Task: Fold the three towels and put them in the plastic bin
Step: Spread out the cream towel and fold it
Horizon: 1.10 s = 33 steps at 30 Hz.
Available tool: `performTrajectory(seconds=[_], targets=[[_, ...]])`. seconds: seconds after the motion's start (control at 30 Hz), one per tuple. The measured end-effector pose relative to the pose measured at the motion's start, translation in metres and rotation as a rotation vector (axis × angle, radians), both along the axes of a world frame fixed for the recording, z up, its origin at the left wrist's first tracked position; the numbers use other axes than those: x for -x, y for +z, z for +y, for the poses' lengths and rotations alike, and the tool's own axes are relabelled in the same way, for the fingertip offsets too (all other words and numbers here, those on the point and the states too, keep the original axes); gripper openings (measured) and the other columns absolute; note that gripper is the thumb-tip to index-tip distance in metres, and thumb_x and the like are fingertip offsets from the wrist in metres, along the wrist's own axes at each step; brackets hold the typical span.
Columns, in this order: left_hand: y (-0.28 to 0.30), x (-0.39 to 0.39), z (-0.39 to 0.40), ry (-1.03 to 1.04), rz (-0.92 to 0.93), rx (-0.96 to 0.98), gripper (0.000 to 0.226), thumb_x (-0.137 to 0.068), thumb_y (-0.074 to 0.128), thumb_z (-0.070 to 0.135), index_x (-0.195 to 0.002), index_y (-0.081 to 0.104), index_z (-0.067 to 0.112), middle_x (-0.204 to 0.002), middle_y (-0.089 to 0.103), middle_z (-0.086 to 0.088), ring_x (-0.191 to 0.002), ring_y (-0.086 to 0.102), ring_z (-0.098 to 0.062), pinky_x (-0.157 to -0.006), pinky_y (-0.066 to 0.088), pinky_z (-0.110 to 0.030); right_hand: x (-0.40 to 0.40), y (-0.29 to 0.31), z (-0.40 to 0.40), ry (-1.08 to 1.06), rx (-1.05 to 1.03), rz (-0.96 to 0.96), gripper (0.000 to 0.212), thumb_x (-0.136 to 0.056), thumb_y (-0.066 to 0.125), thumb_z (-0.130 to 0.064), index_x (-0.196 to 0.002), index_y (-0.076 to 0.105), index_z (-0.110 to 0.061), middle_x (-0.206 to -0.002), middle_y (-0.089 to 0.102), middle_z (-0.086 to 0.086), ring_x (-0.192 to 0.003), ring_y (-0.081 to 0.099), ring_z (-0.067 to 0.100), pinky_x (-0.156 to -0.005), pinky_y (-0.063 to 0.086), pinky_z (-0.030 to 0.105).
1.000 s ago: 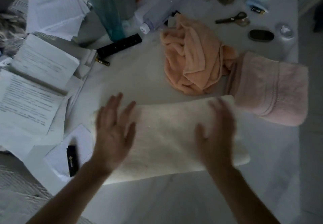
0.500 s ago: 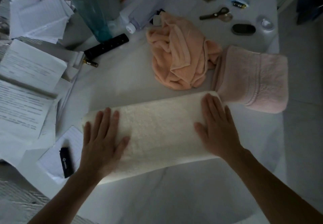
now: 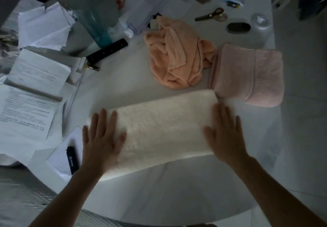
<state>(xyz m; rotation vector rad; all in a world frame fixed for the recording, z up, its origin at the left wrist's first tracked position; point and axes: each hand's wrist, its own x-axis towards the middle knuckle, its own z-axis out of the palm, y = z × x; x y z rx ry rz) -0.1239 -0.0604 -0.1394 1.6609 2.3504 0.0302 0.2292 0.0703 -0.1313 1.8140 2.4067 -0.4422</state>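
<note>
A white towel (image 3: 162, 129), folded into a long strip, lies across the white table (image 3: 177, 191) in front of me. My left hand (image 3: 101, 141) presses flat on its left end with straight fingers. My right hand (image 3: 224, 136) lies flat on its right end, fingers spread. Behind the strip sits a crumpled peach towel (image 3: 177, 56). To its right a pink towel (image 3: 247, 74) rests folded at the table's right edge. No plastic bin shows clearly in view.
Stacks of printed papers (image 3: 31, 88) cover the left side. A black remote (image 3: 108, 51), a teal bottle (image 3: 95, 24), scissors (image 3: 210, 15), a dark oval case (image 3: 238, 27) and a small black device (image 3: 72, 158) lie around. The table's edge curves close to me.
Both hands came down from hovering onto the white towel and slid outward toward its ends. My view shifted slightly; the towels stayed where they lay.
</note>
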Motion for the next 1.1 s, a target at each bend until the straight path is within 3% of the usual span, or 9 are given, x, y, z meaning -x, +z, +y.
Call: performTrajectory(seconds=[0.1,0.2,0.37,0.5,0.6,0.8,0.93,1.0,1.1], targets=[[0.012,-0.011,-0.018,0.047,-0.127,-0.009,0.080,-0.095,0.022,0.064,-0.160,0.002,0.020,-0.167,-0.007,-0.014,-0.153,-0.008,-0.033,-0.123,0.007,-0.055,-0.025,0.012,-0.007,-0.109,0.065,0.060,0.069,-0.099,0.036,-0.046,-0.153,0.021,-0.006,-0.161,0.024,0.013,-0.149,0.019,0.031,-0.119,0.013,0.055],[0.025,-0.035,-0.029,0.227,-0.289,-0.148,0.074,-0.096,0.045,0.052,-0.158,0.022,0.018,-0.167,-0.005,-0.013,-0.153,0.004,-0.037,-0.118,0.020,-0.050,-0.015,0.025,-0.016,-0.279,0.028,0.156,0.051,-0.093,0.054,-0.041,-0.130,0.051,-0.007,-0.131,0.055,0.019,-0.119,0.050,0.039,-0.100,0.038,0.051],[0.034,-0.040,-0.047,0.750,-0.445,-0.266,0.058,-0.090,0.070,0.024,-0.142,0.047,0.018,-0.150,0.039,-0.018,-0.130,0.047,-0.039,-0.097,0.049,-0.052,-0.001,0.038,-0.007,-0.550,0.340,0.385,0.049,-0.088,0.064,-0.036,-0.124,0.051,-0.006,-0.120,0.060,0.018,-0.106,0.058,0.036,-0.080,0.041,0.034],[0.042,-0.048,-0.074,0.957,-0.788,-0.304,0.069,-0.085,0.075,0.016,-0.145,0.041,0.026,-0.124,0.059,-0.010,-0.099,0.061,-0.024,-0.070,0.051,-0.036,0.005,0.061,0.021,-0.391,0.324,0.476,0.024,-0.084,0.066,-0.029,-0.103,0.058,-0.018,-0.096,0.060,0.001,-0.092,0.059,0.026,-0.072,0.039,0.030],[0.044,-0.084,-0.110,1.108,-0.982,-0.225,0.098,-0.079,0.079,0.005,-0.153,0.023,0.036,-0.126,0.056,-0.012,-0.109,0.058,-0.035,-0.088,0.052,-0.055,0.017,0.083,0.050,-0.305,0.207,0.603,0.027,-0.081,0.068,-0.022,-0.108,0.065,-0.018,-0.094,0.061,-0.002,-0.086,0.058,0.021,-0.064,0.042,0.026],[0.042,-0.231,-0.152,1.367,-1.582,-0.344,0.103,-0.056,0.077,-0.027,-0.132,0.039,0.031,-0.122,0.058,-0.019,-0.097,0.065,-0.040,-0.061,0.057,-0.053,0.035,0.086,0.051,-0.182,0.016,0.558,0.051,-0.079,0.061,-0.003,-0.129,0.054,-0.004,-0.131,0.054,0.020,-0.123,0.048,0.036,-0.105,0.039,0.044],[0.048,-0.251,-0.152,1.509,-1.419,-0.477,0.051,-0.080,0.073,-0.007,-0.122,0.052,0.011,-0.111,0.063,-0.026,-0.100,0.065,-0.046,-0.075,0.057,-0.056,0.004,0.050,-0.049,0.218,-0.085,0.187,0.078,-0.084,0.062,-0.020,-0.154,0.027,-0.017,-0.163,0.013,0.017,-0.151,0.010,0.037,-0.119,0.011,0.050],[0.047,-0.229,-0.154,1.477,-1.364,-0.466,0.020,-0.090,0.069,0.013,-0.108,0.062,0.008,-0.101,0.067,-0.023,-0.088,0.069,-0.038,-0.068,0.059,-0.044,-0.018,0.035,-0.096,0.384,-0.013,0.252,0.069,-0.088,0.062,-0.022,-0.151,0.035,-0.014,-0.162,0.020,0.016,-0.150,0.017,0.037,-0.118,0.022,0.054],[0.045,-0.204,-0.161,1.415,-1.405,-0.352,0.028,-0.092,0.067,0.018,-0.110,0.065,-0.004,-0.106,0.067,-0.028,-0.096,0.066,-0.041,-0.072,0.059,-0.041,-0.047,0.023,-0.155,0.570,0.031,0.351,0.057,-0.090,0.057,-0.022,-0.145,0.046,-0.013,-0.159,0.031,0.011,-0.149,0.022,0.032,-0.116,0.029,0.056]])
